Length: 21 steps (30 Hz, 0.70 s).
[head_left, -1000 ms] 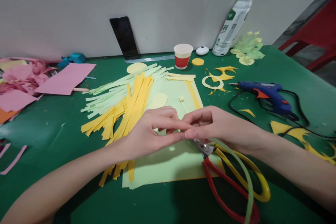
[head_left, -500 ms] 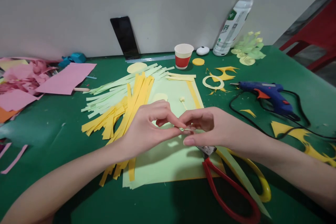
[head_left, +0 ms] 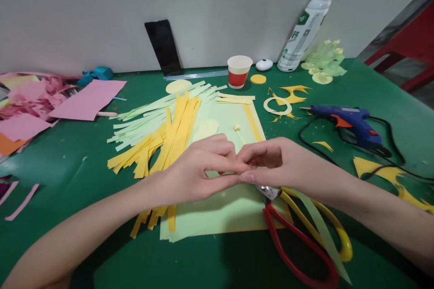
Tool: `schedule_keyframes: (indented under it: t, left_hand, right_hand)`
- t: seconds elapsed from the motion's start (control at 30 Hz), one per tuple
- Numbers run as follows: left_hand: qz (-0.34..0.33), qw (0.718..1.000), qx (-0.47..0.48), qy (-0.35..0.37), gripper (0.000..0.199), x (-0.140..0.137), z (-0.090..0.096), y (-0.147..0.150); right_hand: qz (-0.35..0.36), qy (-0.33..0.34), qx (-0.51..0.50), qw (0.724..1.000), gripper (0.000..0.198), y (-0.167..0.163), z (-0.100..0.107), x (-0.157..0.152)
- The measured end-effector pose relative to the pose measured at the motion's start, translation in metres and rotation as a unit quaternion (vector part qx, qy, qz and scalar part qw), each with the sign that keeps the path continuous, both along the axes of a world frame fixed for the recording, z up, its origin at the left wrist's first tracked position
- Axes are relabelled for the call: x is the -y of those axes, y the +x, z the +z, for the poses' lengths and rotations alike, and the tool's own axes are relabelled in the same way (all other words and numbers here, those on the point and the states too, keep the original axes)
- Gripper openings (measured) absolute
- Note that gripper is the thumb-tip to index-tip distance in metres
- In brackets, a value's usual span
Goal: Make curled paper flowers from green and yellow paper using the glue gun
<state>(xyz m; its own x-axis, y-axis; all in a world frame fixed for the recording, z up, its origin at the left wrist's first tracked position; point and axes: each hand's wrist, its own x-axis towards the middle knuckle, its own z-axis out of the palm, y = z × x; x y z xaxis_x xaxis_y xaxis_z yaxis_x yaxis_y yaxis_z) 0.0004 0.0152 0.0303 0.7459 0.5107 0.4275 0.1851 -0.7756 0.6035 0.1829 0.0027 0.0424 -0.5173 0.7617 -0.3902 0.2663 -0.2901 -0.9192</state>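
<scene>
My left hand [head_left: 203, 167] and my right hand [head_left: 276, 162] meet fingertip to fingertip over a light green paper sheet [head_left: 210, 212]. Both are closed in a pinch on a small light green paper strip, which the fingers now hide almost wholly. Beneath my right hand lie scissors [head_left: 271, 192] with one red and one yellow handle, and a long green strip [head_left: 320, 226] crosses them. Just beyond the fingers rests a tiny pale yellow paper flower [head_left: 237, 128] on a thin stem. Left of it is a pale paper disc [head_left: 206, 130].
Yellow strips [head_left: 179, 131] and green strips [head_left: 145, 117] lie left. Right is a blue glue gun [head_left: 349, 119] with a black cord. A paper cup [head_left: 239, 74], leaning phone [head_left: 164, 47] and leaning bottle [head_left: 305, 31] line the wall. Pink paper [head_left: 90, 99] lies far left.
My fingertips have drawn closer together, covering the small green paper roll that showed between them before. My right thumb now presses against the left fingertips. The view has shifted slightly.
</scene>
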Motion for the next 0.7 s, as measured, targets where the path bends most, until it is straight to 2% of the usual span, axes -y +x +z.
schedule_keyframes:
  t: [0.07, 0.17, 0.27, 0.37, 0.47, 0.6, 0.7]
  left_hand:
    - [-0.003, 1.0, 0.004, 0.011, 0.011, -0.001, 0.0, -0.001]
    - [0.056, 0.998, 0.026, 0.005, 0.011, -0.001, -0.001, 0.001]
    - [0.112, 0.993, 0.037, -0.025, 0.023, 0.001, -0.004, 0.005]
    - [0.126, 0.99, 0.032, -0.046, 0.032, 0.003, -0.006, 0.008]
    - [0.109, 0.993, 0.022, -0.043, 0.026, 0.004, -0.008, 0.007]
    - [0.017, 1.0, 0.002, -0.024, 0.006, -0.001, -0.006, 0.001]
    - [-0.032, 0.999, -0.012, -0.014, 0.005, -0.002, -0.002, -0.001]
  right_hand:
    - [0.012, -0.002, 0.004, 1.0, 0.014, 0.001, 0.0, -0.001]
    - [0.003, -0.008, 0.0, 1.0, 0.013, -0.001, -0.001, -0.001]
    - [-0.01, -0.012, -0.007, 1.0, 0.013, -0.005, -0.002, 0.001]
    - [-0.018, -0.017, -0.016, 1.0, 0.013, -0.008, -0.003, 0.001]
    - [-0.01, -0.015, -0.012, 1.0, 0.013, -0.008, -0.004, 0.001]
    - [0.008, 0.003, 0.03, 1.0, 0.012, -0.004, -0.006, -0.001]
    - [0.054, 0.014, 0.061, 0.997, 0.016, 0.002, -0.003, -0.003]
